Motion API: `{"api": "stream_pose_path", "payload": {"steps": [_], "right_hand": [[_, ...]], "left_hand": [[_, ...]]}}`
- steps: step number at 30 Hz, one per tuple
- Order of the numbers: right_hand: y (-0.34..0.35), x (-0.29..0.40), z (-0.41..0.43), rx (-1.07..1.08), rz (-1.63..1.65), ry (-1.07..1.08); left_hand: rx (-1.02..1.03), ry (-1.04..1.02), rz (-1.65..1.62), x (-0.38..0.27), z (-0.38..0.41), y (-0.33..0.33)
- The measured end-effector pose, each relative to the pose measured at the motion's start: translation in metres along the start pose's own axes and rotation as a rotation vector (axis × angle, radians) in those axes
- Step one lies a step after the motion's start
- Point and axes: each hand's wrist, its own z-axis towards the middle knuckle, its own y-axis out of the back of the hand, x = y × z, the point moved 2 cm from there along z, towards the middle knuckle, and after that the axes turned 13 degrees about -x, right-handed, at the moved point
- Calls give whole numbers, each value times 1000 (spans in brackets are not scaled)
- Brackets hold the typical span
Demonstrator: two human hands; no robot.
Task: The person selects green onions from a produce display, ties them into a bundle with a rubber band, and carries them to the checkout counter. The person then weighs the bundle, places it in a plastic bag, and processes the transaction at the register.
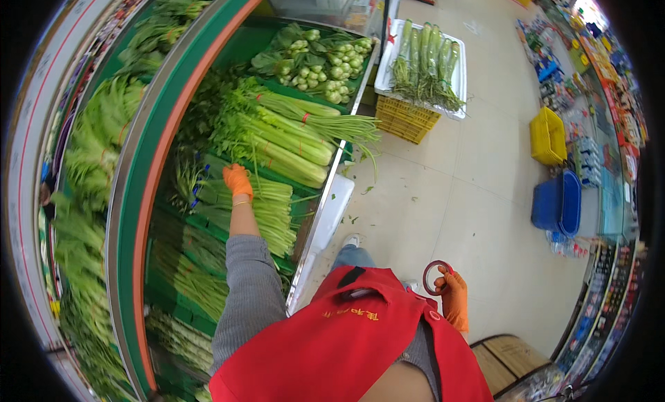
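Observation:
My left hand, in an orange glove, reaches into the green vegetable display and rests at the leafy end of some pale green stalks; its fingers are partly hidden, so whether it grips them is unclear. Just beyond it lie celery bunches tied with red bands, and a bunch of thin green stems overhanging the metal edge. Blue-banded greens are beside the hand, towards the back. My right hand, also gloved in orange, holds a roll of red tape out over the floor.
Bok choy fills the far end of the display. Beyond its edge, a white foam box of wrapped stalks sits on a yellow crate. Yellow and blue baskets stand by the right shelves. A wooden surface is at lower right.

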Motion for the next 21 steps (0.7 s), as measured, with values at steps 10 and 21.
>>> {"api": "stream_pose_path", "payload": {"steps": [10,21], "right_hand": [[-50,1,-34,-185,9,-69],[-107,34,-1,-157,-798,92]], "left_hand": [[67,107,-86,78,73,-94],[435,312,-287,27,3,-56]]}}
